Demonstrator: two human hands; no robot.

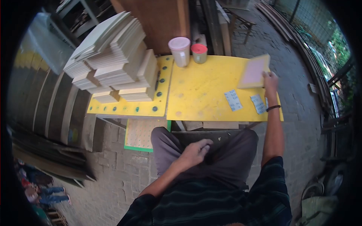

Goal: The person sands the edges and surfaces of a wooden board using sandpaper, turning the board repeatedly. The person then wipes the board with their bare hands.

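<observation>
My right hand (270, 82) grips the right edge of a flat rectangular piece (253, 71), pinkish in the middle with a pale yellow border, tilted over the table's right end. Just below it, two printed paper pieces lie on the yellow tabletop (203, 88), one to the left (232, 100) and one nearer my wrist (258, 104). My left hand (194, 152) is over my lap, its fingers loosely bent and apart, with nothing seen in them. Stacks of thin pale boards (113, 60) rise on the table's left part.
A lidded pink-white cup (180, 51) and a smaller cup with a red lid (199, 53) stand at the table's back edge. Beneath the table is a green-edged dotted board (145, 135). Wooden planks lie at the left; a person's legs (52, 194) show at lower left.
</observation>
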